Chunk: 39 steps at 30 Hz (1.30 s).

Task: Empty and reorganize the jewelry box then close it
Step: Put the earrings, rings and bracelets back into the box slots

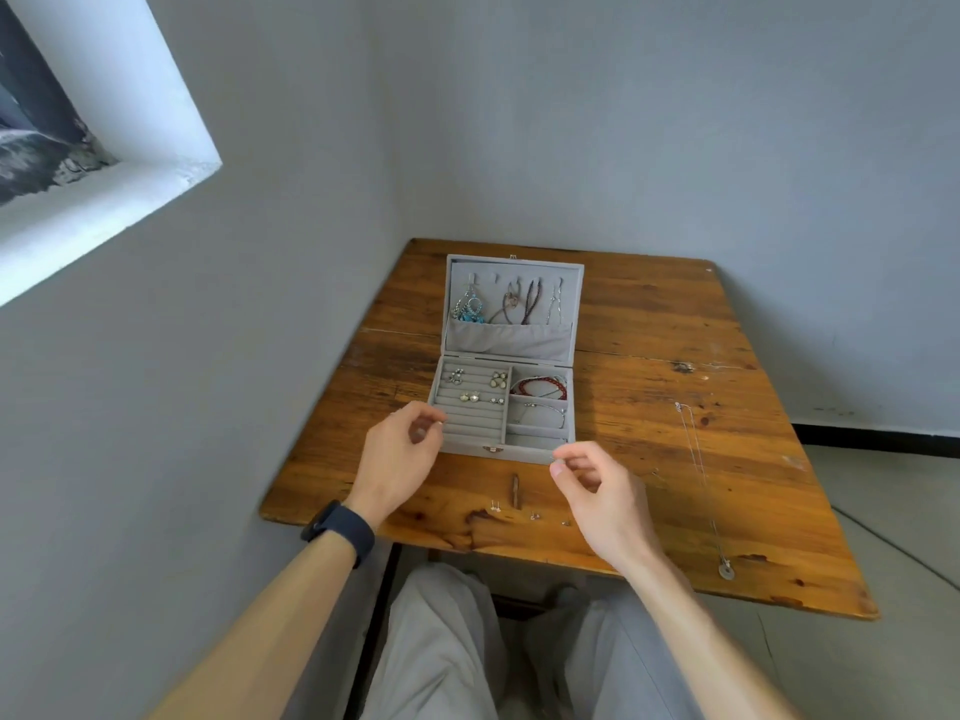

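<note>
The left hand [400, 454] hovers at the box's near left corner, fingers loosely curled with thumb and forefinger close together; whether anything tiny sits between them cannot be told. A dark watch [340, 530] bands that wrist. The right hand [597, 491] hangs at the near right corner, also half curled, thumb and forefinger tips nearly meeting, and what they pinch, if anything, is too small to see.

Between the hands, toward 12 o'clock, the grey jewelry box [506, 402] stands open on the wooden bench [649, 387]. Its upright lid [514, 304] carries hanging necklaces above a pocket. In the base, earrings [470, 396] sit in the ring rolls on the left, and a red bracelet [540, 387] lies in the far right compartment.

At 6 o'clock from the box, small studs [496, 507] lie loose on the bench beside a dark knot in the wood. Out at 3 o'clock a thin chain necklace [701, 480] stretches toward the near edge, ending in a round pendant [726, 570].
</note>
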Each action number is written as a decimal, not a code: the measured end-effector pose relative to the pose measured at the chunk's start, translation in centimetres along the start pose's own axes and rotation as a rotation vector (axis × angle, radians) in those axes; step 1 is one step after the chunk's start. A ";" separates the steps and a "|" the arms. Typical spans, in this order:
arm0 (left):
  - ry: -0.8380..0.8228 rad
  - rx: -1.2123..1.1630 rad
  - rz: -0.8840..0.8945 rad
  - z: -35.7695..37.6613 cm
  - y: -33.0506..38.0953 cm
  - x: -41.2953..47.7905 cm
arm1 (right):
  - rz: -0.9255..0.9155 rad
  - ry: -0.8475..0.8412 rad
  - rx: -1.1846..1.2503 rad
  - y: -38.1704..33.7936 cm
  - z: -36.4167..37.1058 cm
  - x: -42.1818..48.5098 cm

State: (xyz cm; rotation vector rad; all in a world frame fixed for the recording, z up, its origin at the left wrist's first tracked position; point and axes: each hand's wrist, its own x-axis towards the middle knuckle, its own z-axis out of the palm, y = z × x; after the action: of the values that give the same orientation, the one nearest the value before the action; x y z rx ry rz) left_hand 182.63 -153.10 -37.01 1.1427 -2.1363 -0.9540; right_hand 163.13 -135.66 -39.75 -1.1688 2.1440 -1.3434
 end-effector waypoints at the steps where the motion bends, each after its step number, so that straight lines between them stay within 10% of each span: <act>1: 0.004 0.011 0.004 -0.2 -0.4 0.4 | -0.017 0.000 0.012 -0.4 0.3 0.4; 28: -0.016 0.719 0.289 0.3 -1.3 7.9 | -0.060 -0.083 -0.017 -1.1 4.1 5.7; 39: 0.077 0.298 0.013 2.1 -2.6 6.7 | -0.132 -0.097 -0.078 -3.8 4.7 8.3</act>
State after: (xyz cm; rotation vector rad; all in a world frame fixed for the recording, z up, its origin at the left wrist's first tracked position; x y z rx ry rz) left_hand 179.04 -159.23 -39.52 1.2802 -2.2712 -0.5873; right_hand 163.02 -145.67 -37.70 -1.3982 2.0991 -1.2382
